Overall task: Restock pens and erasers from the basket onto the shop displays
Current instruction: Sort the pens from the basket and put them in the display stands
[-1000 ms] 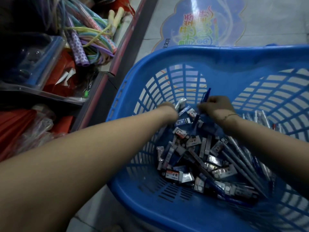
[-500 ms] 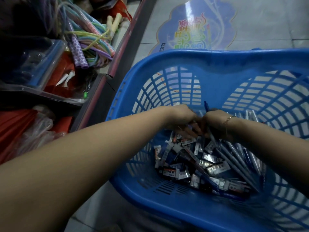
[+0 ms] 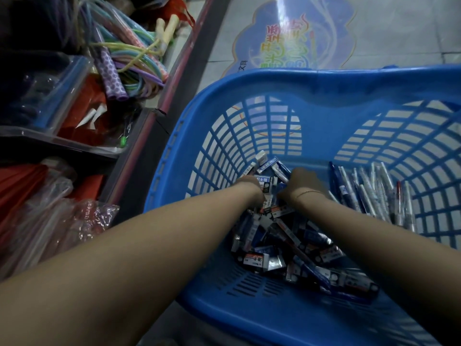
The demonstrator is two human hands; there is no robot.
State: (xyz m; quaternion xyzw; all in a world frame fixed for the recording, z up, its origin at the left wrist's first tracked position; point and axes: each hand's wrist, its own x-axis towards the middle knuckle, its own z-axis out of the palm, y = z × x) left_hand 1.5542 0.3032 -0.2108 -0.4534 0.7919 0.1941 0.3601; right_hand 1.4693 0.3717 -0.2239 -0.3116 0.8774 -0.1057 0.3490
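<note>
Tiled floor [image 3: 399, 33], blue basket [image 3: 324, 81], cloud-shaped sticker [image 3: 294, 33]

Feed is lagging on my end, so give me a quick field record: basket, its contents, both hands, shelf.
basket: blue slatted plastic basket, on the floor beside the shelf
erasers: boxed erasers heaped in the middle
pens: pens lying together on the right side
left hand: left hand down in the eraser heap, grip hidden
right hand: right hand in the heap too, fingers hidden
shelf: skipping ropes on the left
</note>
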